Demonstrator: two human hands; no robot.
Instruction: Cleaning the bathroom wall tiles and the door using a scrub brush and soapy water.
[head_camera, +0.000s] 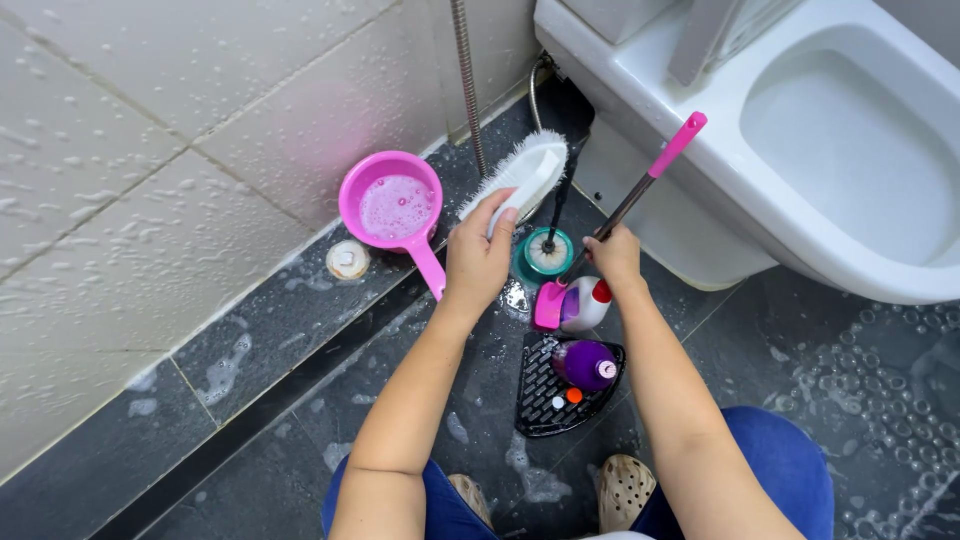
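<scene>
The tiled wall (150, 150) fills the upper left, pale and flecked with suds. The dark tiled floor (800, 400) runs below it, wet and foamy, with a long drain channel (250, 420) parallel to the wall. A white toilet (800, 150) occupies the upper right, with a metal hose (467, 80) hanging down the wall beside it.

The person crouches; blue trouser legs (780, 460) and two perforated beige clogs (625, 490) show at the bottom edge.

A pink ladle-style scoop (392, 205) lies on the floor against the wall, holding soapy water. A black triangular corner rack (560, 390) lies flat on the floor between the forearms, carrying a purple bottle (585, 362). A white and pink bottle (575, 303) lies just above the rack. A teal round brush holder (545, 252) stands between the two hands, with a dark-handled brush in it. A small round drain cover (347, 260) sits just left of the scoop's handle.

The left hand (478, 255) has its fingers closed on the handle of a white scrubbing brush (522, 172), which points up toward the wall base. The right hand (615, 255) has its fingers closed around a metal rod with a pink tip (655, 170), which is tilted up toward the toilet.
</scene>
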